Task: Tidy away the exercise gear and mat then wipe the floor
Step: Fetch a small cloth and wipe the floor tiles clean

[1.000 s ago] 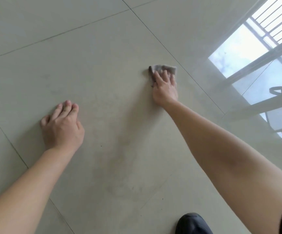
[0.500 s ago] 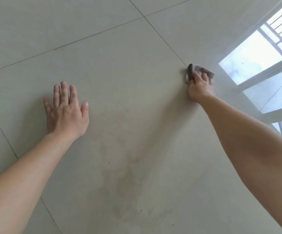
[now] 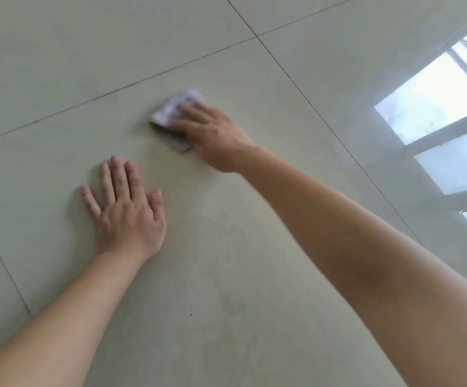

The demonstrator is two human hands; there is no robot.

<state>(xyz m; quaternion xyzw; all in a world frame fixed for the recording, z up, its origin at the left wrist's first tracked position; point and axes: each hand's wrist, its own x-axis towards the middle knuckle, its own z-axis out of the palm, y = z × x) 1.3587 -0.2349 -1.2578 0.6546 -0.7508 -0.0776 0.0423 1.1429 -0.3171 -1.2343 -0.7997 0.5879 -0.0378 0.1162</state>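
at centre frame your right hand [image 3: 212, 136] presses flat on the pale grey cloth [image 3: 175, 108], wiping the beige tiled floor [image 3: 59, 79]; left hand [image 3: 127, 216] braces, fingers spread. next, sweep the lower smears [image 3: 226, 303].

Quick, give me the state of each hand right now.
Left hand: open, flat on the floor.
Right hand: open, straight fingers pressing the cloth down.
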